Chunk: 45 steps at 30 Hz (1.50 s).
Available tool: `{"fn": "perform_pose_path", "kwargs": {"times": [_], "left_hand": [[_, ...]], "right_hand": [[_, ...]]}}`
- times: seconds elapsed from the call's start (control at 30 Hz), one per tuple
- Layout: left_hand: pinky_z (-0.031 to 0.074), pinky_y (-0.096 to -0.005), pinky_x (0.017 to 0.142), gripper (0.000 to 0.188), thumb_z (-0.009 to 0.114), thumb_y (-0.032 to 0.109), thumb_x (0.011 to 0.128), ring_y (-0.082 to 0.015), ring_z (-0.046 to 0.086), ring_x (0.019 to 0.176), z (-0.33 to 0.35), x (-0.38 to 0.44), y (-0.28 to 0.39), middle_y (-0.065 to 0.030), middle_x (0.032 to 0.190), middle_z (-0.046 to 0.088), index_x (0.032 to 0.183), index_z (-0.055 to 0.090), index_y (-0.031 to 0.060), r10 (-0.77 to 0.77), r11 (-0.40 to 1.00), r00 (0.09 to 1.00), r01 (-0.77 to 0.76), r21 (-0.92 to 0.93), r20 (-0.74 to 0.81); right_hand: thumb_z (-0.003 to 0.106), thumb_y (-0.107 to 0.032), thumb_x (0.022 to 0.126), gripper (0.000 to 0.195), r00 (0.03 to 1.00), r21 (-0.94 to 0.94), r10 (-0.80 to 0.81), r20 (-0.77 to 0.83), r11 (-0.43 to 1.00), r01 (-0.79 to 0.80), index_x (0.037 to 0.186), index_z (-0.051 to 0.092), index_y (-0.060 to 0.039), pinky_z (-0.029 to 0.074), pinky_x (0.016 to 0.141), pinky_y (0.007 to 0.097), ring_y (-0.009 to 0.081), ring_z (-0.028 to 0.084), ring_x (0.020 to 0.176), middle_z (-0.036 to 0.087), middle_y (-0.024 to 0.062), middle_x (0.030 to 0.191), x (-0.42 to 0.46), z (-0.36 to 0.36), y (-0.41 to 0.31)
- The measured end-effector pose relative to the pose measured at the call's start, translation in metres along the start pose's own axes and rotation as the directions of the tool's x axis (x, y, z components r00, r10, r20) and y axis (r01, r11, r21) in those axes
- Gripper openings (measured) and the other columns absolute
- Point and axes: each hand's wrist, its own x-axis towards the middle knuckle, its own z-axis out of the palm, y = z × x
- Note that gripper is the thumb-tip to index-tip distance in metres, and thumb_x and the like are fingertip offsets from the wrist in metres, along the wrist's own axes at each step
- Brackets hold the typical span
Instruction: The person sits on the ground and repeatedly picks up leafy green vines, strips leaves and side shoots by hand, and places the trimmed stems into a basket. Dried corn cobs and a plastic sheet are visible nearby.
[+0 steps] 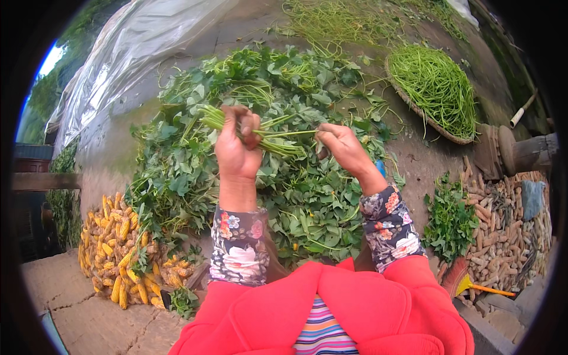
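My left hand (240,142) is closed around a bundle of green leaf stems (282,144), whose ends stick out on both sides of the fist. To its right, my right hand (341,146) pinches the tip of one thin stem that stretches across from the bundle. Both hands are above a large heap of leafy green vines (310,213) on the ground. Beyond, at the upper right, a round woven basket (419,113) holds a mound of stripped green stems (432,86).
Yellow corn cobs (115,248) are piled at the left, bare cobs (497,239) at the right. A broom (461,279) lies by a small leafy pile (450,219). Plastic sheeting (128,49) covers the upper left. Loose stems (341,22) are strewn at the top.
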Motion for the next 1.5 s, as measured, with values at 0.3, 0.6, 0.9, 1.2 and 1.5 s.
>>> {"fn": "perform_pose_path", "kwargs": {"times": [0.3, 0.6, 0.9, 1.2, 1.5], "left_hand": [[0.049, -0.0261, 0.073, 0.039, 0.05, 0.038, 0.106, -0.0198, 0.068, 0.096, -0.012, -0.001, 0.006, -0.0116, 0.1, 0.073, 0.102, 0.067, 0.003, 0.094, 0.918, 0.994, -0.063, 0.391, -0.06], [0.042, -0.0386, 0.107, 0.038, 0.055, 0.032, 0.105, -0.0241, 0.059, 0.122, 0.015, -0.001, -0.074, -0.0152, 0.132, 0.066, 0.101, 0.072, -0.0022, 0.009, 0.899, 0.994, 0.039, 0.436, -0.107], [0.045, -0.0345, 0.103, 0.032, 0.062, 0.032, 0.102, -0.0199, 0.063, 0.112, 0.012, -0.006, -0.094, -0.0131, 0.117, 0.071, 0.098, 0.07, 0.0008, -0.074, 0.817, 0.989, 0.134, 0.56, -0.129], [0.051, -0.0277, 0.087, 0.035, 0.066, 0.022, 0.1, -0.0142, 0.063, 0.097, 0.009, 0.007, -0.037, -0.0059, 0.114, 0.067, 0.128, 0.061, 0.0033, 0.281, 0.664, 0.952, -0.281, 0.693, 0.118], [0.043, -0.0383, 0.094, 0.035, 0.071, 0.004, 0.085, -0.0271, 0.06, 0.106, 0.023, -0.003, -0.024, -0.0082, 0.11, 0.066, 0.118, 0.071, 0.0158, 0.378, -0.04, 0.776, -0.531, 0.847, 0.505]], "right_hand": [[0.064, -0.028, 0.096, 0.032, 0.909, -0.63, -0.311, -0.278, 0.773, 0.071, 0.115, 0.069, -0.0022, 0.052, 0.087, 0.0367, 0.0274, 0.068, 0.097, 0.071, 0.0123, 0.11, -0.006, -0.043, -0.013], [0.068, -0.023, 0.087, 0.04, 0.841, -0.693, -0.54, -0.04, 0.621, 0.365, 0.121, 0.062, -0.0015, 0.045, 0.097, 0.0446, 0.0339, 0.062, 0.108, 0.067, 0.0172, 0.114, -0.008, 0.047, -0.005], [0.056, -0.018, 0.097, 0.044, 0.954, -0.459, -0.271, -0.126, 0.869, 0.186, 0.135, 0.044, 0.0011, 0.052, 0.073, 0.0536, 0.0466, 0.066, 0.086, 0.068, 0.0264, 0.095, -0.012, 0.057, 0.002], [0.048, -0.024, 0.106, 0.026, 0.982, -0.172, -0.137, -0.132, 0.979, 0.114, 0.115, 0.056, -0.0007, 0.047, 0.061, 0.0371, 0.0252, 0.059, 0.067, 0.061, 0.0114, 0.078, -0.008, 0.022, -0.01], [0.051, -0.022, 0.103, 0.023, 0.969, -0.396, -0.247, 0.024, 0.887, 0.236, 0.11, 0.052, -0.0006, 0.046, 0.061, 0.0485, 0.0436, 0.063, 0.071, 0.063, 0.0218, 0.077, -0.011, 0.028, -0.018]]}}
